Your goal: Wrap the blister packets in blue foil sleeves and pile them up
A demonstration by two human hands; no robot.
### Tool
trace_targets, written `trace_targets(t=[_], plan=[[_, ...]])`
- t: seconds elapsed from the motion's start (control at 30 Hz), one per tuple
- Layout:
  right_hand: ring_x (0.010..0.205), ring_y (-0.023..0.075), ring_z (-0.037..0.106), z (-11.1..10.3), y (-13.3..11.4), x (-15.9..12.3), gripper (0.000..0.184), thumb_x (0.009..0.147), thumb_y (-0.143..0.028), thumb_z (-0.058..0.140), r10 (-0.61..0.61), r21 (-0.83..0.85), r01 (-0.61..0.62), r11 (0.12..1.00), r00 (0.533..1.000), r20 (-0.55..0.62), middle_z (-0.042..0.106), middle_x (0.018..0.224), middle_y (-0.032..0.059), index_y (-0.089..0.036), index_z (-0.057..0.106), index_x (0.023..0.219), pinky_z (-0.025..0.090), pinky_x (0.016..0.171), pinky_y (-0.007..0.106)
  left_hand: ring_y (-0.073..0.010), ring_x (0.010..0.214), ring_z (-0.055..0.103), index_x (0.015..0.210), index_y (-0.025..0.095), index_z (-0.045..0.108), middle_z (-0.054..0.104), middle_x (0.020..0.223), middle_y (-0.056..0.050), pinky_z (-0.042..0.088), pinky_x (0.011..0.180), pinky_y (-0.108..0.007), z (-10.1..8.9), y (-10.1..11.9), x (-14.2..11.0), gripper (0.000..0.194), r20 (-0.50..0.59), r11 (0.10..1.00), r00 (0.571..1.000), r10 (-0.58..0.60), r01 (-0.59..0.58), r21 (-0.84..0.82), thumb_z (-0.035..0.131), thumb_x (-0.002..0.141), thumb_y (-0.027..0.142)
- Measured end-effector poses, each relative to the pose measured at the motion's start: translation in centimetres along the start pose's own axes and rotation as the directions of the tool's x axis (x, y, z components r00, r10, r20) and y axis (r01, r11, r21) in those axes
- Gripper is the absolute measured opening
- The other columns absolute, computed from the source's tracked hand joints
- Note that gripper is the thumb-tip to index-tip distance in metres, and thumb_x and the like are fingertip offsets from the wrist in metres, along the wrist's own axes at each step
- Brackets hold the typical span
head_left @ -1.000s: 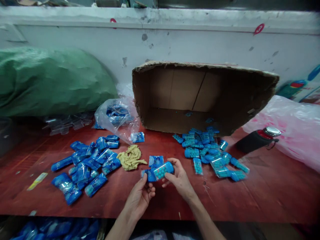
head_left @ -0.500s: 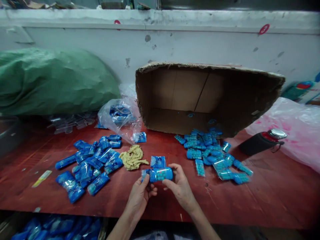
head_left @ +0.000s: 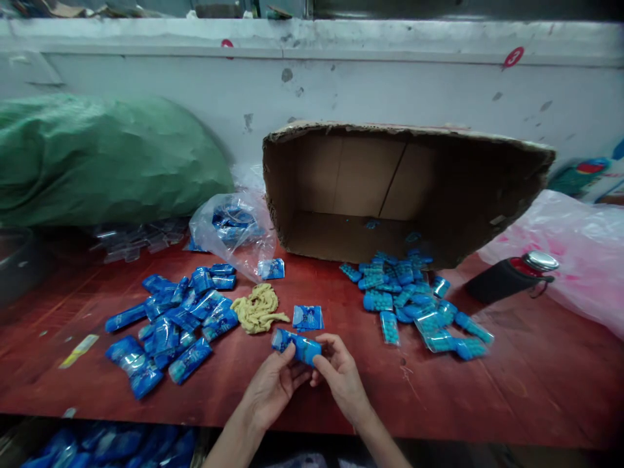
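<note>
Between my hands, above the front of the red table, is a small clear bottle of blue balls [head_left: 307, 351] with a printed blue sleeve around it. My left hand [head_left: 273, 383] grips its left end, thumb on top. My right hand [head_left: 338, 374] closes on its right end with thumb and fingers. Just beyond lie flat blue sleeves [head_left: 308, 318]. A crumpled yellow cloth [head_left: 258, 308] is to the left of them. Sleeved bottles [head_left: 180, 315] are heaped at the left. To the right, bottles without printed sleeves [head_left: 407, 292] spill out by the box.
A cardboard box [head_left: 336, 240] lies on its side at the back. A black flask [head_left: 507, 279] leans at the right by a pinkish plastic bag [head_left: 585, 260]. A clear bag of blue sleeves [head_left: 234, 227] and a green sack [head_left: 107, 159] are at the back left.
The right hand has moved left and slightly down, and the printed sleeve now covers more of the bottle. The bottle tilts, its right end lower. The flat sleeves beyond are more exposed.
</note>
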State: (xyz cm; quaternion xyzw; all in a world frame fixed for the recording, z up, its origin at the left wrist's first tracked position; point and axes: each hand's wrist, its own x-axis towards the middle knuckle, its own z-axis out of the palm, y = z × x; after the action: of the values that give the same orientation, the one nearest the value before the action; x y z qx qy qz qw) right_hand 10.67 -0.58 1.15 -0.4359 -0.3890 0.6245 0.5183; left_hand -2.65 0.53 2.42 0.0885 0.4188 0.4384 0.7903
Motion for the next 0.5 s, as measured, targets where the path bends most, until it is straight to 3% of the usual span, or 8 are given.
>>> trace_targets(t=[0.13, 0.23, 0.33, 0.4, 0.5], plan=[[0.049, 0.0068, 0.048, 0.0, 0.1, 0.0, 0.027, 0.069, -0.028, 0.063, 0.012, 0.027, -0.011, 1.0, 1.0, -0.029, 0.052, 0.072, -0.0043, -0.022, 0.048, 0.09, 0.044, 0.042, 0.019, -0.0205, 0.076, 0.064, 0.082, 0.014, 0.059, 0.069, 0.084, -0.008, 0.047, 0.075, -0.038, 0.7, 0.0, -0.2, 0.01, 0.076, 1.0, 0.997, 0.014, -0.014, 0.001, 0.059, 0.073, 0.019], [0.056, 0.0105, 0.051, 0.1, 0.3, -0.4, 0.021, 0.07, -0.027, 0.062, -0.005, -0.062, 0.001, 0.998, 0.998, -0.06, 0.055, 0.072, -0.0025, -0.021, 0.051, 0.087, 0.045, 0.045, 0.021, -0.0179, 0.072, 0.064, 0.074, 0.013, 0.06, 0.069, 0.075, -0.006, 0.048, 0.074, -0.033, 1.0, 0.1, -0.1, 0.008, -0.008, 0.999, 0.999, 0.039, -0.039, 0.002, 0.06, 0.073, 0.021], [0.07, 0.0151, 0.055, 0.1, 0.0, -0.9, 0.017, 0.072, -0.024, 0.061, -0.121, -0.228, 0.106, 0.968, 0.991, -0.05, 0.059, 0.079, 0.0003, -0.022, 0.057, 0.088, 0.048, 0.063, 0.027, -0.0147, 0.063, 0.063, 0.069, 0.012, 0.061, 0.068, 0.067, -0.004, 0.049, 0.066, -0.026, 1.0, 0.3, 0.0, 0.007, -0.057, 0.997, 0.996, 0.073, -0.072, 0.021, 0.062, 0.07, 0.019], [0.081, 0.0176, 0.055, -0.1, -0.4, -0.9, 0.021, 0.07, -0.022, 0.064, -0.219, -0.313, 0.205, 0.928, 0.976, -0.011, 0.059, 0.085, 0.0009, -0.024, 0.059, 0.09, 0.045, 0.077, 0.03, -0.0154, 0.066, 0.064, 0.072, 0.012, 0.062, 0.068, 0.07, -0.005, 0.049, 0.065, -0.025, 0.9, 0.6, -0.1, 0.007, -0.002, 0.998, 0.998, 0.055, -0.055, 0.027, 0.062, 0.07, 0.018], [0.098, 0.0211, 0.051, -0.6, -1.0, -0.5, 0.046, 0.061, -0.025, 0.073, -0.262, -0.293, 0.27, 0.917, 0.963, 0.067, 0.055, 0.102, 0.001, -0.029, 0.057, 0.104, 0.038, 0.09, 0.033, -0.0186, 0.078, 0.064, 0.085, 0.012, 0.063, 0.069, 0.08, -0.008, 0.049, 0.069, -0.027, 0.5, 0.9, -0.2, 0.014, 0.11, 1.0, 0.994, -0.006, 0.006, 0.002, 0.059, 0.073, 0.017]])
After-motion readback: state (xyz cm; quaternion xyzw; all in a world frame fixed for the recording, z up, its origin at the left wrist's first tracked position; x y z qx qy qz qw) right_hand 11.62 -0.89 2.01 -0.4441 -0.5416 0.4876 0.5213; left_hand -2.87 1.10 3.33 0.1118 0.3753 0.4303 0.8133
